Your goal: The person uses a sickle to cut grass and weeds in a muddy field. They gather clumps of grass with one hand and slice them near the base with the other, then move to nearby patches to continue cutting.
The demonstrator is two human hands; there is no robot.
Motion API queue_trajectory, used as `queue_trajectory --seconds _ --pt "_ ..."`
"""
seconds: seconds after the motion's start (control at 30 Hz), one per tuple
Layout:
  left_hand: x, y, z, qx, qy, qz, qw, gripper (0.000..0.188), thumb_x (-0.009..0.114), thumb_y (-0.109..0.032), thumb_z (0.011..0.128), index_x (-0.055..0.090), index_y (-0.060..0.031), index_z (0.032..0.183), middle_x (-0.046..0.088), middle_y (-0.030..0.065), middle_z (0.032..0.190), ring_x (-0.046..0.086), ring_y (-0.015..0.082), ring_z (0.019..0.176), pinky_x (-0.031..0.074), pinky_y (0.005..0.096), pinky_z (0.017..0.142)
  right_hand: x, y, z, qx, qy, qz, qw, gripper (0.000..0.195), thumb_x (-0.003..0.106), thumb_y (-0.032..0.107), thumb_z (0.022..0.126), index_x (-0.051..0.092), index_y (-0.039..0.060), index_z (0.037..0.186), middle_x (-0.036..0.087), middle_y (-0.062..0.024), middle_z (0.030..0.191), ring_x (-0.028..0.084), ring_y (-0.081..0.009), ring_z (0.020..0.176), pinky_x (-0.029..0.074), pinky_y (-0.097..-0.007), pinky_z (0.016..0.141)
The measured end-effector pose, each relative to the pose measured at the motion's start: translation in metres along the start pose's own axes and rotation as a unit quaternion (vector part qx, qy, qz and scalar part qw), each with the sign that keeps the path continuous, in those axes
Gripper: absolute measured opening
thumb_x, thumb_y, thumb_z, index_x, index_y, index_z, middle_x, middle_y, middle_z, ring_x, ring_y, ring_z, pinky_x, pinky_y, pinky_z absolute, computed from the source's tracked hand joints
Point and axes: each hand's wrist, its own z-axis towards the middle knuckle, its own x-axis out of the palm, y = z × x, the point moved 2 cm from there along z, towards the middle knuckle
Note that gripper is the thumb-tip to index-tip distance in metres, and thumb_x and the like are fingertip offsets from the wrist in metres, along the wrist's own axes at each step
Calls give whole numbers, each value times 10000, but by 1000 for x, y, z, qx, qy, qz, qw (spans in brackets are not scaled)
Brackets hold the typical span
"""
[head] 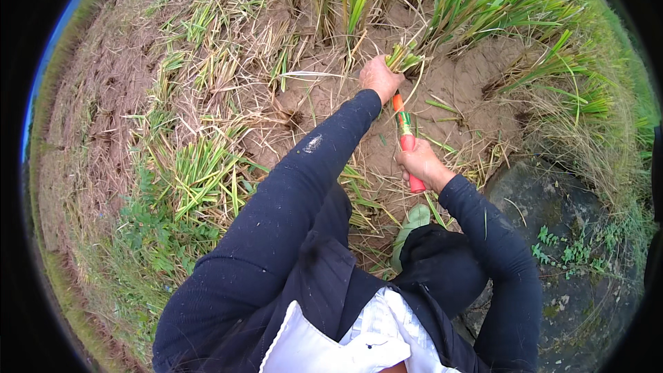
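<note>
My left hand (pixel 382 79) is closed around a clump of green and yellow stalks (pixel 404 58), whose short, blunt ends stick out past the fingers. In my right hand (pixel 422 163) is the red handle (pixel 407 142) of a hand tool, probably a sickle. Green and orange wrapping covers the handle's upper part. Its far end reaches to just below my left hand, where the blade is mostly hidden. Bare brown soil (pixel 440 83) lies around both hands. Just beyond them stand uncut rice-like plants (pixel 357 5) with long leaves.
Cut stalks and straw (pixel 207 171) cover the ground on the left. A large dark rock (pixel 549 202) with small creeping plants sits at the right. My green shoe (pixel 414 223) is planted below the tool. More leafy clumps (pixel 492 5) rise at the upper right.
</note>
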Motion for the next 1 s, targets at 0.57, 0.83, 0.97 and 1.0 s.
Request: queue_trajectory --seconds 0.57,0.83,0.97,1.0 --pt "-118 74 33 -100 41 -345 932 233 662 34 583 576 69 797 605 119 709 579 177 552 475 310 485 -109 -10 -182 70 -118 158 978 200 449 -51 707 359 77 830 412 -21 541 392 -98 357 338 -252 290" --pt "-2 75 -94 -27 275 -60 959 421 676 -153 584 621 -40 986 643 146 792 627 250 755 482 351 713 -82 -79 13 64 17 190 980 182 504 16 756 376 111 844 426 -10 588 446 -123 411 402 -295 339" --pt "32 72 -68 -8 92 57 994 425 680 -201 550 635 -38 940 630 199 792 616 330 786 482 388 734 -60 -72 61 40 80 124 988 163 520 26 726 393 87 808 448 -29 573 447 -130 408 381 -277 358" --pt "39 80 -49 -64 124 57 989 526 706 -218 547 592 -23 1022 610 223 887 605 331 843 476 383 763 -56 -74 72 29 82 87 992 159 521 25 720 394 82 797 454 -32 567 444 -132 403 375 -275 362"
